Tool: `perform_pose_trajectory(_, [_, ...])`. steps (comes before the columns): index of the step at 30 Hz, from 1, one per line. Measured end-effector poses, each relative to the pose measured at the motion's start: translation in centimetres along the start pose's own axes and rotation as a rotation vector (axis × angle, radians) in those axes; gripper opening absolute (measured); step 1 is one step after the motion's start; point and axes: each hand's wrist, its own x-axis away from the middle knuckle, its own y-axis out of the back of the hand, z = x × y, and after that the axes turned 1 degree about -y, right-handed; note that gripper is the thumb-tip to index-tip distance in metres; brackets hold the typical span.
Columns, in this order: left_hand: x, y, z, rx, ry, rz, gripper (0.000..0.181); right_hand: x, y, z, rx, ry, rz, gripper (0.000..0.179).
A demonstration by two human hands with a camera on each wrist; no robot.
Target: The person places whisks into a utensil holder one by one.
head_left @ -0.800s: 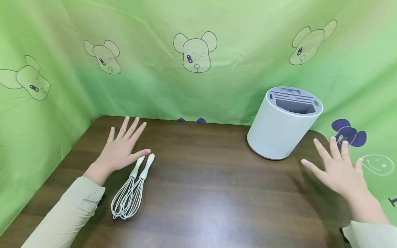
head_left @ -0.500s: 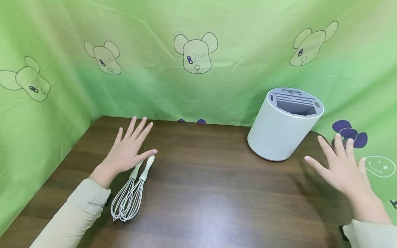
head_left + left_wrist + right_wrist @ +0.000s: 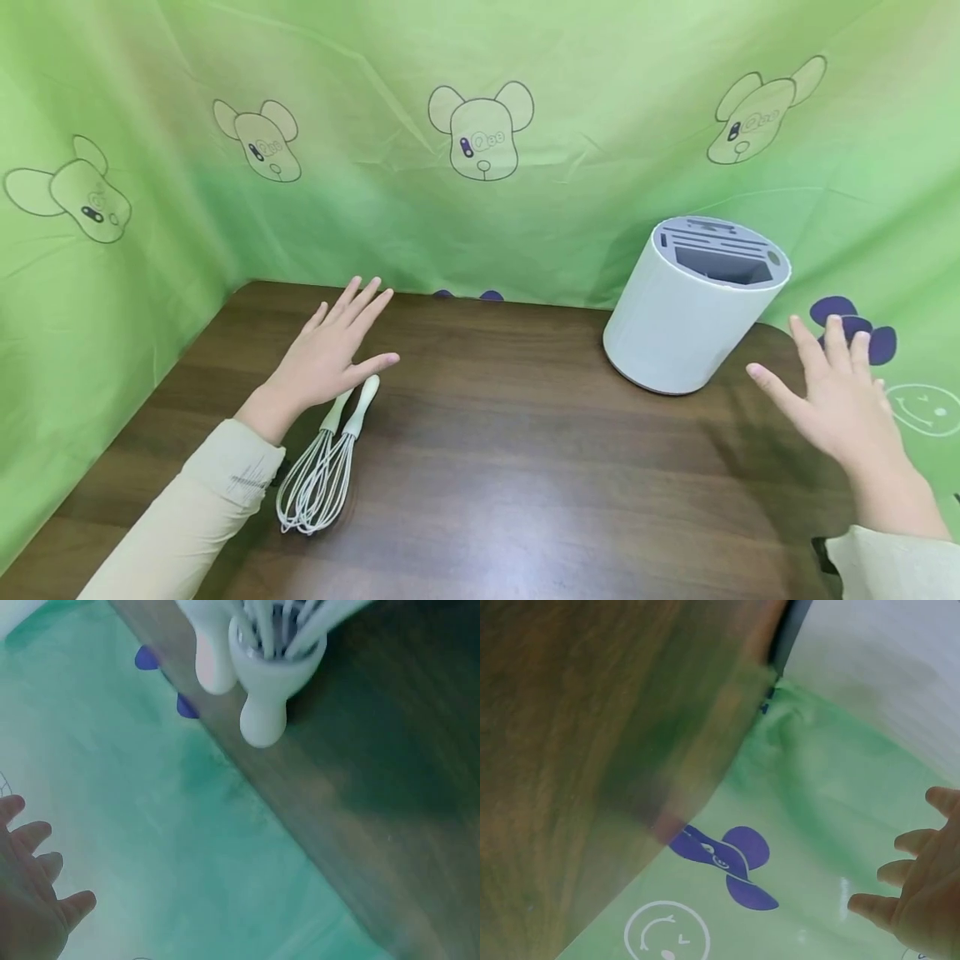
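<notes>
Two pale whisks lie side by side on the left of the brown table, handles pointing away and wire loops overlapping. My left hand is over their handles, fingers straight and spread, holding nothing. In the left wrist view the whisk handles show apart from that hand. On the right, my right hand has its fingers spread with nothing in it. A white oval knife block, its grey top cut with slots and one larger opening, stands nearest to this hand, just left of it.
The dark wooden table reaches back to a green curtain printed with bear heads, which hangs behind it and along both sides.
My left hand has shifted to the right, over the whisk handles. The right hand has moved slightly right and up. The whisks and knife block lie where they were on the table.
</notes>
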Motion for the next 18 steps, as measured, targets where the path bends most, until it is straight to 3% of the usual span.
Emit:
perform_pose_trajectory(9, [-0.9, 1.4, -0.2, -0.022, -0.019, -0.018, 0.084, -0.5, 0.4, 0.5, -0.041, 0.019, -0.037, 0.086])
perform_pose_trajectory(18, [-3.0, 1.4, -1.7, -0.011, -0.059, -0.023, 0.083, -0.9, 1.1, 1.5, -0.073, 0.007, -0.053, 0.089])
